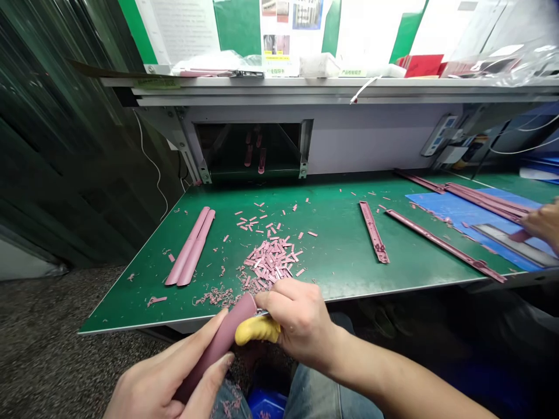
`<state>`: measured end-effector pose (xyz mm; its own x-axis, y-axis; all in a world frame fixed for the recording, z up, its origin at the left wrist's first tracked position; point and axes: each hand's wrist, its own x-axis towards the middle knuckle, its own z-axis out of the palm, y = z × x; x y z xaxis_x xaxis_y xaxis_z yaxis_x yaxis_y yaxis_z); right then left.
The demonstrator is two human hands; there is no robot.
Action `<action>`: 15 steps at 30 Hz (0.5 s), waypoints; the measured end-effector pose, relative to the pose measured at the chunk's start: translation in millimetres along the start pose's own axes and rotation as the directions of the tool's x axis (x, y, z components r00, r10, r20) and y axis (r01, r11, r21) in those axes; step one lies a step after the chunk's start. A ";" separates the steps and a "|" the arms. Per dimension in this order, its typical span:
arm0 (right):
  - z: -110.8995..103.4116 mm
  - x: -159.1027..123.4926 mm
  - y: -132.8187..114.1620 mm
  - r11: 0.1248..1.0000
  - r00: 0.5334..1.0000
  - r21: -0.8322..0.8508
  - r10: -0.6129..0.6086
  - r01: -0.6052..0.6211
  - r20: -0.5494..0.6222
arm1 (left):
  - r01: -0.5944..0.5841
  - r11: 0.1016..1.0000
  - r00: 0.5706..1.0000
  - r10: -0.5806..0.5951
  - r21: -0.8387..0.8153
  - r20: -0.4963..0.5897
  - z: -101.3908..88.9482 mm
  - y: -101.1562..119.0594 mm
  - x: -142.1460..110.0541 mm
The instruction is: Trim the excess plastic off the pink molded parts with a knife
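My left hand [170, 372] is wrapped round a long, curved pink plastic piece [233, 326], its far end pointing up and away toward the table edge. At that end my right hand [301, 320] is closed on a small metal blade [261, 313], mostly hidden between the fingers. The blade is against or very near the rim of the piece; I cannot tell which. A yellow ribbed cover [257, 330], apparently a finger cot on the right thumb, lies beside the pink piece. Just beyond my hands is a heap of pink plastic offcuts [271, 259] with curly shavings [220, 297].
Two similar pink pieces [190, 247] lie side by side on the green table [332, 233]. Long pink strips [441, 243] are at the right. Another person's hand [544, 224] works over a blue sheet [463, 218]. Beyond the table, an opening [253, 174] shows more pink parts.
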<state>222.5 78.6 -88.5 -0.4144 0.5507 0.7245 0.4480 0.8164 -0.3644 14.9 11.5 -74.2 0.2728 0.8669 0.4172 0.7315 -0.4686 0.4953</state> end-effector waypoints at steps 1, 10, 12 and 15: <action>2.1 0.1 -2.5 0.987 0.996 0.137 0.083 -0.085 0.021 | 0.008 1.000 1.000 -0.008 -0.015 0.008 3.5 -4.9 -0.7; -6.6 1.4 19.7 0.390 0.728 0.778 0.675 -0.492 0.121 | 0.543 0.448 0.797 -0.542 -0.710 0.268 51.0 1.3 -20.4; -1.5 -8.8 19.2 0.478 0.779 0.711 0.608 -0.515 0.156 | 0.578 0.099 0.625 -0.693 -0.810 0.361 53.6 2.7 -6.9; 19.1 -30.3 0.5 0.793 0.917 0.468 0.286 -0.389 0.277 | 0.470 -0.052 0.569 -0.745 -0.881 0.347 51.8 -6.3 23.6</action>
<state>220.1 65.7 -121.9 -0.4713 0.7869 0.3984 0.1455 0.5149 -0.8448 49.1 43.7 -106.9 -0.1730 0.9016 -0.3964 -0.4608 0.2816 0.8417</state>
